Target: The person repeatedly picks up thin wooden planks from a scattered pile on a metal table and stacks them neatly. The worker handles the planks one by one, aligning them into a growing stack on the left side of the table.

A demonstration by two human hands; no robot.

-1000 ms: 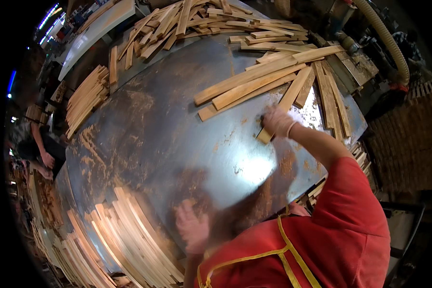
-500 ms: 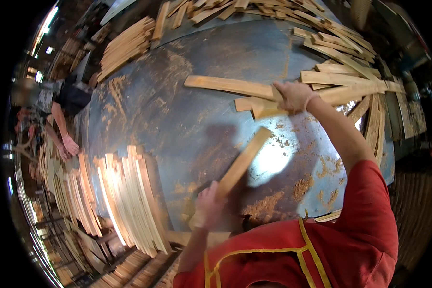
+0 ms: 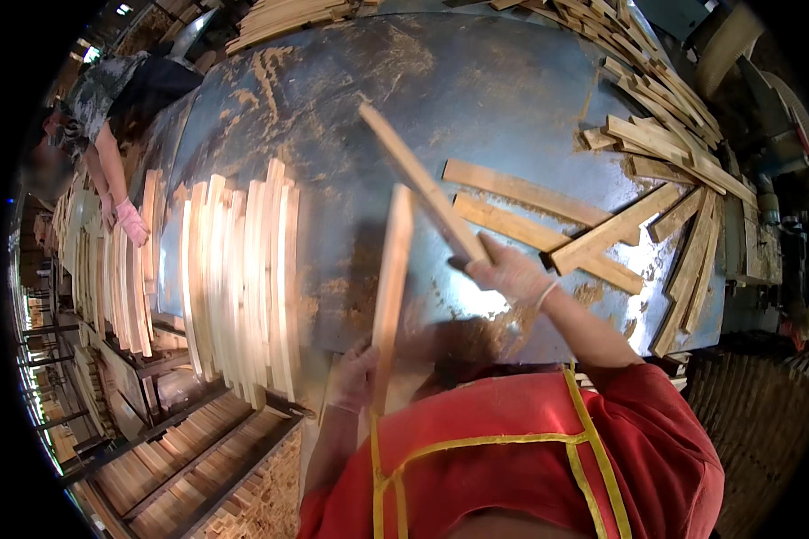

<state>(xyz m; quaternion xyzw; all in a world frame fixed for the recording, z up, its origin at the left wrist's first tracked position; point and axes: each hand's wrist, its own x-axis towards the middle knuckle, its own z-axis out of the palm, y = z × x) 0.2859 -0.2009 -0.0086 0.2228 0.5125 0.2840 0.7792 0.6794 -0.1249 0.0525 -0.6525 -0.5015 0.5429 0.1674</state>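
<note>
My left hand [image 3: 355, 373], near the table's front edge, is closed round the lower part of a wooden slat [image 3: 394, 278] that stands out away from me. To its right, my right hand [image 3: 511, 271] grips the near end of a second wooden slat [image 3: 418, 180], which slants up and to the left over the tabletop. The two slats come close to each other but their far ends lie apart. Just beyond my right hand, several loose slats [image 3: 521, 189] lie crossed on the metal table [image 3: 333, 117].
A row of upright-looking, side-by-side slats [image 3: 243, 269] lies at the table's left edge. Across on the left, a co-worker's gloved hand [image 3: 131, 223] touches another row. Heaped slats [image 3: 665, 117] line the right side. Below left stands a rack of stacked wood [image 3: 180, 458]. Sawdust [image 3: 265, 76] is scattered about.
My right hand has drawn a slat off the loose pieces and toward me. The slat in my left hand has swung more upright. My view has turned toward the left.
</note>
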